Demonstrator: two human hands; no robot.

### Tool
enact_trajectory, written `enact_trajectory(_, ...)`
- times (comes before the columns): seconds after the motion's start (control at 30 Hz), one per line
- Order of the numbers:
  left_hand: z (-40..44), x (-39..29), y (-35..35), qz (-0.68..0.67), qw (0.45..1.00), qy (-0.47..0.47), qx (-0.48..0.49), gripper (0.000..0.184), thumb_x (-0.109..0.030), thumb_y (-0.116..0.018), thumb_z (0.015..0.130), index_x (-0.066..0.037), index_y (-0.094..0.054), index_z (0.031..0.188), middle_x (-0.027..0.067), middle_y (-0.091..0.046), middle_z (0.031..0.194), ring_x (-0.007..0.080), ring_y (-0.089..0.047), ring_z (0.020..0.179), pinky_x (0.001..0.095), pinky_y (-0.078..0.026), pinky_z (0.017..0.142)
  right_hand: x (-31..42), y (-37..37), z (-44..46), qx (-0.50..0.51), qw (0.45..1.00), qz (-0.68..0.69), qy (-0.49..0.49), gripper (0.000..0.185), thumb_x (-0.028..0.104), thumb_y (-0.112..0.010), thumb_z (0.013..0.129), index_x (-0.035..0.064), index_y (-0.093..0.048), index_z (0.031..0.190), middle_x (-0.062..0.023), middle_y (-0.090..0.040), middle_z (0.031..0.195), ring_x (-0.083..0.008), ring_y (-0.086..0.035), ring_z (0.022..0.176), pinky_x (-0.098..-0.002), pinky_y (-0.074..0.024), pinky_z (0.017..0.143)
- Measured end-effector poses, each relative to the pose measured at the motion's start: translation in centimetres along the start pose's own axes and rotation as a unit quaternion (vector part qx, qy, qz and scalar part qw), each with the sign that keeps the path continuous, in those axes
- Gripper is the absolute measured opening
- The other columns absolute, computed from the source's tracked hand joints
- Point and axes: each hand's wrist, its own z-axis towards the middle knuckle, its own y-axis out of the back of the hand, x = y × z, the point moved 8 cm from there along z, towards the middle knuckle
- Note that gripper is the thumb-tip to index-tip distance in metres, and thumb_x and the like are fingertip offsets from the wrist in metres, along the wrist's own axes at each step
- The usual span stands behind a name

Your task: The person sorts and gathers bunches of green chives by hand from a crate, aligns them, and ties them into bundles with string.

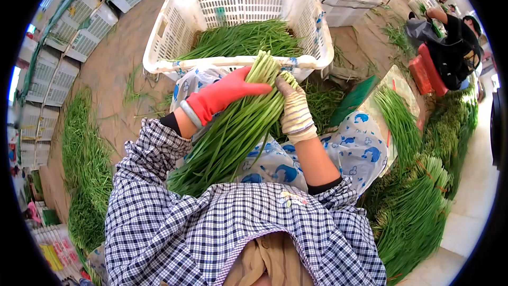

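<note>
The fingers of the left hand [225,92], in a red rubber glove, curl across a thick bundle of long greens [233,127] just below its pale stem ends. The right hand [296,110], in a striped knit glove, closes on the other side of those ends; its fingertips are partly hidden. The bundle is held at a slant above the lap, stems up and away from the body, dark leaves trailing down to the left over a plastic apron [286,173] with blue prints. It looks light, fairly firm at the stems but limp and easily bruised along the leaves, and single strands could slip out of a loose hold. The pale stem end seems the best grip, with a palm under the leaves. Just beyond the hands stands a white slotted crate [172,66] holding more greens [243,39]. Loose greens [87,164] cover floor at left; stacked bunches [415,222] lie at right.
</note>
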Motion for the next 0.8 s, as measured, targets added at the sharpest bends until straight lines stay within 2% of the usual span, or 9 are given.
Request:
enact_trajectory(0.1,0.3,-0.5,-0.8,0.100,0.995,0.018,0.000,0.042,-0.019,-0.075,0.079,0.001,-0.063,0.114,0.0048,-0.067,0.103,0.0111,-0.062,0.093,0.0271,-0.050,0.083,0.1,0.0,0.4,-0.015,1.000,-0.020,0.009,0.022,0.012,-0.059,0.092,0.0035,-0.062,0.112,-0.0071,-0.067,0.100,-0.0186,-0.066,0.085,-0.0332,-0.0563,0.075)
enact_trajectory(0.37,-3.3,-4.1,3.0,-0.097,0.993,-0.029,-0.058,0.031,-0.031,-0.066,0.091,-0.002,-0.066,0.101,0.0093,-0.069,0.095,0.0159,-0.066,0.086,0.0303,-0.053,0.079,1.4,1.2,0.7,0.016,0.994,0.097,0.054,0.025,0.030,-0.065,0.090,0.0054,-0.061,0.095,-0.0094,-0.066,0.092,-0.0225,-0.065,0.084,-0.0357,-0.0548,0.079)
enact_trajectory(0.47,-10.5,-10.7,11.6,0.055,0.960,-0.114,-0.251,0.040,-0.042,-0.056,0.095,-0.003,-0.066,0.098,0.0096,-0.070,0.089,0.0152,-0.066,0.085,0.0301,-0.054,0.080,12.4,1.3,-2.9,-0.008,0.978,-0.062,0.199,0.032,0.034,-0.061,0.091,0.0068,-0.058,0.108,-0.0095,-0.066,0.096,-0.0215,-0.064,0.088,-0.0340,-0.0531,0.083)
enact_trajectory(0.57,-22.4,-21.3,18.0,0.169,0.804,-0.386,-0.419,0.029,-0.027,-0.051,0.099,-0.002,-0.064,0.110,0.0084,-0.067,0.109,0.0163,-0.064,0.096,0.0269,-0.050,0.086,27.6,3.6,-8.6,-0.145,0.860,-0.115,0.476,0.041,0.022,-0.051,0.096,0.0015,-0.050,0.132,-0.0096,-0.065,0.103,-0.0192,-0.064,0.091,-0.0294,-0.0521,0.086)
enact_trajectory(0.6,-26.7,-23.5,17.5,0.345,0.660,-0.409,-0.527,0.027,-0.022,-0.054,0.097,-0.002,-0.063,0.112,0.0082,-0.067,0.111,0.0166,-0.064,0.098,0.0274,-0.050,0.087,29.1,0.7,-9.3,-0.140,0.865,-0.113,0.468,0.041,0.022,-0.051,0.096,0.0015,-0.050,0.132,-0.0096,-0.065,0.103,-0.0192,-0.064,0.091,-0.0294,-0.0521,0.086)
enact_trajectory(0.63,-30.3,-25.0,15.8,0.501,0.475,-0.406,-0.599,0.026,-0.017,-0.056,0.095,-0.002,-0.063,0.115,0.0079,-0.067,0.113,0.0169,-0.064,0.100,0.0278,-0.050,0.089,30.9,-2.3,-12.2,-0.342,0.735,-0.300,0.504,0.032,0.017,-0.050,0.097,-0.0016,-0.053,0.122,-0.0092,-0.064,0.098,-0.0163,-0.061,0.082,-0.0259,-0.0507,0.077)
enact_trajectory(0.67,-32.6,-25.0,16.8,0.474,0.454,-0.467,-0.593,0.028,-0.014,-0.057,0.094,-0.002,-0.062,0.119,0.0076,-0.066,0.114,0.0173,-0.063,0.102,0.0282,-0.049,0.090,31.1,-5.5,-14.4,-0.508,0.531,-0.465,0.494,0.023,0.012,-0.048,0.098,-0.0047,-0.055,0.113,-0.0088,-0.063,0.092,-0.0134,-0.057,0.074,-0.0224,-0.0493,0.068)
enact_trajectory(0.73,-34.1,-26.6,15.2,0.402,0.478,-0.505,-0.595,0.031,-0.012,-0.047,0.097,0.003,-0.056,0.124,0.0142,-0.061,0.122,0.0235,-0.059,0.111,0.0341,-0.048,0.096,30.7,-6.9,-14.5,-0.623,0.280,-0.581,0.443,0.019,0.007,-0.047,0.099,-0.0078,-0.057,0.103,-0.0084,-0.062,0.087,-0.0106,-0.054,0.066,-0.0190,-0.0479,0.059)
enact_trajectory(0.8,-34.2,-28.4,13.9,0.414,0.518,-0.495,-0.562,0.034,-0.011,-0.043,0.098,0.005,-0.053,0.126,0.0174,-0.058,0.124,0.0257,-0.058,0.113,0.0359,-0.049,0.096,27.3,-7.9,-12.8,-0.387,0.420,-0.543,0.615,0.021,0.012,-0.049,0.098,-0.0050,-0.057,0.106,-0.0086,-0.062,0.091,-0.0124,-0.056,0.071,-0.0231,-0.0481,0.066)
